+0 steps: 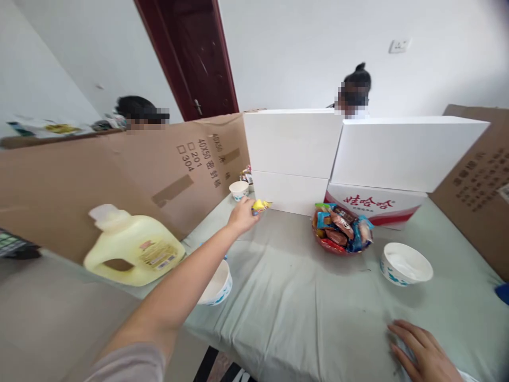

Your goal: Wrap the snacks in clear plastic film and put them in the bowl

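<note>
My left hand point(241, 216) is stretched far over the table, its fingers closed around a small yellow snack packet point(261, 205). Just beyond it stands a small white paper bowl point(239, 188). Under my left forearm, partly hidden, is another white paper bowl point(221, 286) with a blue pattern. My right hand point(427, 350) rests on the cloth at the near right, fingers extended and holding nothing. Farther up from it sits a third white bowl point(405, 264). A red basket point(332, 246) heaped with wrapped snacks point(342, 225) lies between the two hands, near the white boxes.
A yellow detergent jug point(135, 246) stands at the left by a cardboard wall point(159, 175). White boxes point(294, 143) and a red-and-white carton point(374, 204) line the back; cardboard point(477, 175) closes the right. Two people point(137, 111) point(356, 90) are behind the barriers.
</note>
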Demonstrator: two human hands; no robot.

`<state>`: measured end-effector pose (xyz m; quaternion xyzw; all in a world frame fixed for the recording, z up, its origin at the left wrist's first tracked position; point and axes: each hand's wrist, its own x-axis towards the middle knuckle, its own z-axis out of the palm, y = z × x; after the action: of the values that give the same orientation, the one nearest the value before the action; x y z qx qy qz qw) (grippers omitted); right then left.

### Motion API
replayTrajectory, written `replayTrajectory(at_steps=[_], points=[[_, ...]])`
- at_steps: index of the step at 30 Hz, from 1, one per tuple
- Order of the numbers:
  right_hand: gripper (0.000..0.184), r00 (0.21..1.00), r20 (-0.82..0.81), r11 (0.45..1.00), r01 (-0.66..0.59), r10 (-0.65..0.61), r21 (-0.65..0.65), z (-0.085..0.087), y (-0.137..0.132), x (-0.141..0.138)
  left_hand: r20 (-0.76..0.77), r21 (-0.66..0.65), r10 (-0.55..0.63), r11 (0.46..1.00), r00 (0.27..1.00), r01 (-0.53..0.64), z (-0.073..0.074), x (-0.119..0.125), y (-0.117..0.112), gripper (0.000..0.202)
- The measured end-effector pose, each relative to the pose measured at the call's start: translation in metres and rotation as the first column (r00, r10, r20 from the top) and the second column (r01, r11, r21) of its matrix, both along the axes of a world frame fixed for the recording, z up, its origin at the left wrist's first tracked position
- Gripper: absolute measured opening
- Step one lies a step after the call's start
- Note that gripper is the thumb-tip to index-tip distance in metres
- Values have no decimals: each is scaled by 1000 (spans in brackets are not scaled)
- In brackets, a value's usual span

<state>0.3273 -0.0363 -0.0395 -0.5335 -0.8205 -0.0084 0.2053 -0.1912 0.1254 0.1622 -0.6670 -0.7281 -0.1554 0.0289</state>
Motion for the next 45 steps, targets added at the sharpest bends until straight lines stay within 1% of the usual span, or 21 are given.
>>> replayTrajectory(at_steps=[2,3,5,8,10,11,13,15,16,19,23,26,27,29,35,37,39,40,43,44,45], points=[[36,997,43,996,62,-65,61,7,-3,-8,5,43,-193,980,981,193,-15,51,-19,30],[35,994,56,992,90,-95,84,10,-5,-11,-31,92,-338,936,941,339,-27,76,-32,28],[35,985,79,984,147,-155,99,15,-10,-12,-104,155,-486,854,868,496,-57,122,-62,25],[34,955,122,961,264,-272,78,17,-17,-2,-139,193,-489,839,861,508,-110,176,-108,31],[33,935,150,946,322,-323,29,18,-21,8,-101,180,-487,849,868,497,-139,197,-135,48],[31,930,156,942,336,-332,3,18,-22,12,-69,167,-520,836,852,523,-149,202,-147,60],[30,938,141,945,325,-316,-44,21,-21,15,6,174,-617,776,787,607,-159,201,-165,74],[31,961,71,960,272,-267,-71,29,-18,5,93,231,-674,731,733,642,-160,190,-176,66],[30,972,23,968,233,-232,-88,36,-16,-6,140,267,-673,732,726,627,-159,183,-178,59],[28,990,-93,984,92,-107,-152,59,-10,-56,281,332,-613,784,738,525,-161,164,-176,49],[24,996,-2,981,-84,86,-176,88,-2,-135,398,297,-556,831,730,471,-173,156,-171,56],[23,984,94,972,-128,149,-198,96,0,-167,400,265,-549,836,734,481,-179,157,-170,61],[22,983,106,971,-128,151,-201,95,0,-168,394,257,-549,836,737,485,-179,157,-170,60],[20,986,103,975,-106,128,-198,89,-1,-154,389,241,-544,839,744,488,-178,157,-171,59],[29,991,103,986,96,-82,-137,52,-14,-47,395,242,-526,850,753,467,-175,158,-172,57],[31,978,105,981,185,-178,-65,46,-19,-28,406,250,-510,860,759,444,-170,161,-169,62],[32,975,49,977,215,-215,-1,48,-22,-34,456,239,-475,880,753,411,-161,166,-165,63],[33,981,1,981,192,-192,12,52,-23,-45,499,222,-456,889,737,399,-156,169,-161,56],[50,992,-130,1000,-3,0,-22,65,-20,-99,667,138,-363,918,650,371,-145,176,-150,22],[57,988,-144,998,-60,54,-34,68,-18,-116,728,111,-315,931,609,348,-143,176,-146,18],[57,984,-149,994,-102,94,-42,71,-15,-130,785,88,-257,947,564,309,-143,174,-143,19]])
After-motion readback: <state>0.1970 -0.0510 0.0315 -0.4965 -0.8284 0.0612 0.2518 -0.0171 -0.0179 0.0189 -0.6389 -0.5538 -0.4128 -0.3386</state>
